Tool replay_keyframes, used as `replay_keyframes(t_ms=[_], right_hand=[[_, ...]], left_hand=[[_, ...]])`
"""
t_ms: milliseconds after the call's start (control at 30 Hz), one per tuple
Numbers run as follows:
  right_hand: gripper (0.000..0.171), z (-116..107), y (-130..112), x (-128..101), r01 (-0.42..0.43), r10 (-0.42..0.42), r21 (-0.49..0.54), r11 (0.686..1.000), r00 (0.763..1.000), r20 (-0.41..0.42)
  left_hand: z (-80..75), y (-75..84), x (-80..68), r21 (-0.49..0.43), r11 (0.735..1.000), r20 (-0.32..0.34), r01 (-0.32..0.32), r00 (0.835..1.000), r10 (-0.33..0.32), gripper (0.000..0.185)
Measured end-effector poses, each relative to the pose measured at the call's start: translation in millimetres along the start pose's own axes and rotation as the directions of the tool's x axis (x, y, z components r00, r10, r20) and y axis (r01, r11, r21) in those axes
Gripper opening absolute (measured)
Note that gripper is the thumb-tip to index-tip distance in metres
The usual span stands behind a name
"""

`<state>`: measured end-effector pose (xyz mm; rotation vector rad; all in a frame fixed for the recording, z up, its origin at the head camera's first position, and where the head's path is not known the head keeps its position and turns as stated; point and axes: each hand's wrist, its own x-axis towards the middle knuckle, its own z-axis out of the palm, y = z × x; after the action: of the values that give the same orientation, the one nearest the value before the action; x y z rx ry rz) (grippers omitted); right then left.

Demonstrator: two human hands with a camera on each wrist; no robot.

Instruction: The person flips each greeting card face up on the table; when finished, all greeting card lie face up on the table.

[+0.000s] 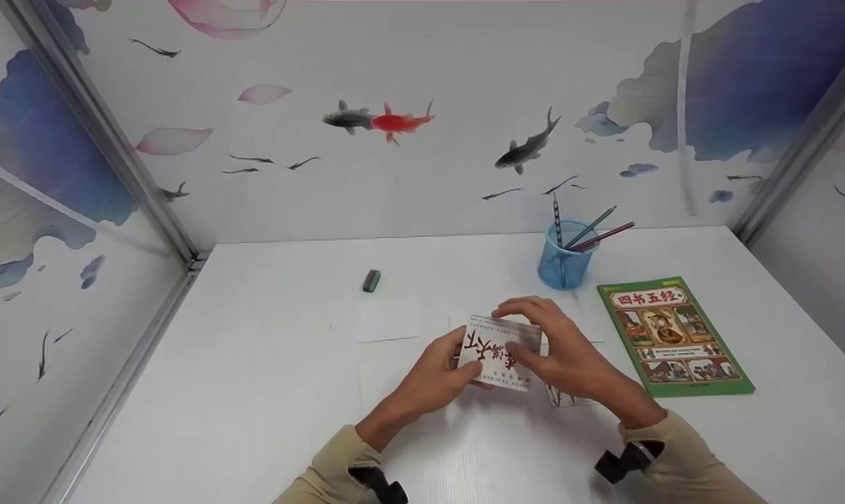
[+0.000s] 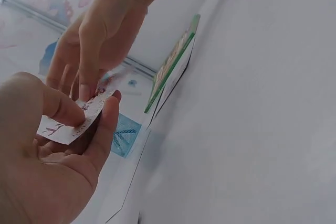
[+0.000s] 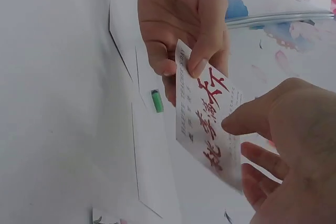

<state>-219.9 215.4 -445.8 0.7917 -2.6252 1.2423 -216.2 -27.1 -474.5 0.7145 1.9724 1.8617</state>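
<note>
Nearest the camera, the left hand (image 1: 433,381) and the right hand (image 1: 569,353) met above the white table (image 1: 254,392), and both held one card (image 1: 499,360) printed with red characters. The left hand pinched the card's left edge, thumb on the printed face and fingers curled behind it. The right hand pinched the opposite edge, thumb on the face and fingers bent over the top edge. The card was raised off the table, tilted toward the person.

White paper sheets (image 1: 388,318) lay flat on the table under and just beyond the hands. A green book (image 1: 674,336) lay to the right, apart from the hands. Farther back stood a blue cup (image 1: 566,266) holding pencils (image 1: 597,234). A small green eraser (image 1: 371,280) lay at far left.
</note>
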Motion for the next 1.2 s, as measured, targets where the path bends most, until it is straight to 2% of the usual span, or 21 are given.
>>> replay_keyframes(t_ms=[133,233,300,367,433,500,567,667,767,900,967,1100,1167,1200], right_hand=[[0.051,-2,7,2,-0.073,0.073,-0.007,0.997,0.997,-0.025],[0.064,-6,9,4,-0.184,0.185,0.027,0.983,0.982,-0.036],[0.076,-8,9,5,-0.258,0.259,0.046,0.965,0.965,-0.029],[0.090,-10,8,5,-0.293,0.294,0.042,0.955,0.956,-0.020],[0.100,-10,7,4,-0.268,0.268,0.017,0.963,0.963,-0.008],[0.102,-8,5,2,-0.196,0.196,-0.001,0.981,0.980,0.019],[0.097,-6,3,0,-0.104,0.104,-0.006,0.995,0.992,0.065],[0.076,0,2,-3,-0.024,0.026,-0.015,1.000,0.988,0.155],[0.059,5,4,-4,-0.017,0.029,-0.062,0.998,0.979,0.201],[0.046,10,9,-5,-0.051,0.090,-0.191,0.980,0.976,0.199],[0.044,12,12,-6,-0.065,0.119,-0.263,0.962,0.974,0.191],[0.044,12,15,-8,-0.068,0.146,-0.331,0.941,0.965,0.217],[0.042,12,16,-8,-0.055,0.143,-0.339,0.939,0.960,0.240],[0.040,13,17,-8,-0.048,0.140,-0.341,0.939,0.958,0.250]], left_hand=[[-2.1,1.6,-0.1,-0.091,0.996,-0.030,0.012,0.999,-0.015,0.061],[-2.8,3.9,-1.1,-0.159,0.987,-0.047,0.025,0.998,-0.033,0.071],[-2.7,4.9,-1.3,-0.157,0.987,-0.052,0.029,0.998,-0.038,0.070],[-2.3,5.1,-1.6,-0.118,0.992,-0.053,0.032,0.998,-0.039,0.061],[-2.3,4.4,-1.5,-0.057,0.998,-0.059,0.034,0.998,-0.038,0.049],[-3.1,3.6,-1.7,0.011,0.999,-0.059,0.044,0.997,-0.043,0.040],[-4.5,2.8,-2.0,0.090,0.994,-0.051,0.053,0.997,-0.049,0.036],[-7.0,2.3,-2.8,0.249,0.967,-0.048,0.060,0.998,-0.050,0.035],[-9.1,2.7,-3.4,0.410,0.910,-0.048,0.056,0.998,-0.039,0.035],[-11.3,4.8,-4.2,0.588,0.809,-0.011,0.025,1.000,-0.023,0.040],[-12.1,6.0,-5.1,0.672,0.741,0.019,0.000,1.000,-0.017,0.047],[-12.4,6.2,-8.2,0.818,0.574,0.066,-0.043,0.998,-0.021,0.054],[-12.3,4.7,-9.9,0.860,0.507,0.087,-0.060,0.996,-0.028,0.052],[-12.2,3.5,-10.6,0.873,0.483,0.096,-0.068,0.995,-0.032,0.050]])
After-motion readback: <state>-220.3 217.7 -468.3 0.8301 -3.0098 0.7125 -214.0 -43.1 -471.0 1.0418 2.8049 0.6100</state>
